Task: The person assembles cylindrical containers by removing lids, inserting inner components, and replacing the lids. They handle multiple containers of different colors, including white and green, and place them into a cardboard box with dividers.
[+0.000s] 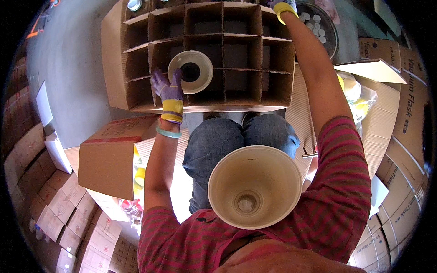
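Note:
A cream plastic vessel (205,68), round with a dark hole in its middle, sits in the left part of a divided cardboard box (242,71). Against its left side rests my left hand (168,88), in a purple and yellow glove; the fingers are spread beside a divider and the thumb touches the rim. My right hand (283,8), gloved alike, reaches to the box's far right corner beside a round dark tub; its fingers are mostly cut off by the picture edge. A larger-looking cream vessel (255,182) stands mouth up at my lap, with a round recess in its bottom.
White caps (317,28) lie in the dark tub (334,43) at the far right. Open cartons with yellow and bagged parts stand at my left (109,166) and right (375,102). Stacked cartons (68,204) line both sides. A white-topped item (134,5) is at the box's far left.

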Available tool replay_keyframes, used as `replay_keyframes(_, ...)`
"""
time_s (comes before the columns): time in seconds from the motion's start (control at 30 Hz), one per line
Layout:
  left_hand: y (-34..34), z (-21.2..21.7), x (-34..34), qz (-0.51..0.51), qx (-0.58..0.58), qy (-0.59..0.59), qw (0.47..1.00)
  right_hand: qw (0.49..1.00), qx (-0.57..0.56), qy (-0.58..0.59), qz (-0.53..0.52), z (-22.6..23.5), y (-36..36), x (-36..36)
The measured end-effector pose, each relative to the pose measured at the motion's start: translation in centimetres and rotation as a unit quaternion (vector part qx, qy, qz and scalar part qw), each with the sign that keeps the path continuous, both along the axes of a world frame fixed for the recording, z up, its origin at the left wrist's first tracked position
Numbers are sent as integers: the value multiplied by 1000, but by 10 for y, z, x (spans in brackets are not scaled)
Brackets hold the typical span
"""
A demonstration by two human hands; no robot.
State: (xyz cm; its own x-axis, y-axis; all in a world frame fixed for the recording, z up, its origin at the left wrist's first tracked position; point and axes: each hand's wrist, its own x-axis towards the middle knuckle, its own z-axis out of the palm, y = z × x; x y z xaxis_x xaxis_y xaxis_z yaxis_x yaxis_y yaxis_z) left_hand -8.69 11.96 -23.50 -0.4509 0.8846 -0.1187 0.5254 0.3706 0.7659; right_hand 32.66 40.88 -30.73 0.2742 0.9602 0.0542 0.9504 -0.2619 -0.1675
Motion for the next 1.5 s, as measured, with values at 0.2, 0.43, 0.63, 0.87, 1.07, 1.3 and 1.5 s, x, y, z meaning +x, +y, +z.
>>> replay_keyframes(0.2, 13, 84, 39, -335, 152, -10, 930, 973, 172, 128, 85, 141, -85, -28)
replay_keyframes(0.43, 44, 78, 114, -565, 134, -47, 812, 829, 335, 17, 448, 326, -262, -49)
replay_keyframes(0.63, -38, 121, 109, -473, 141, -534, 686, 812, 93, 304, 489, 333, -357, -35)
replay_keyframes(0.87, -139, 205, 37, -551, 35, -542, 633, 693, -81, 612, 372, 307, -420, -53)
replay_keyframes(1.07, -177, 226, 26, -685, 193, -319, 626, 654, -136, 584, 461, 390, -481, -75)
replay_keyframes(1.3, -202, 267, 65, -520, 51, -438, 732, 735, -196, 518, 392, 420, -480, -66)
replay_keyframes(1.5, -208, 267, 77, -505, 15, -502, 702, 815, -117, 69, 563, 471, -468, -109)
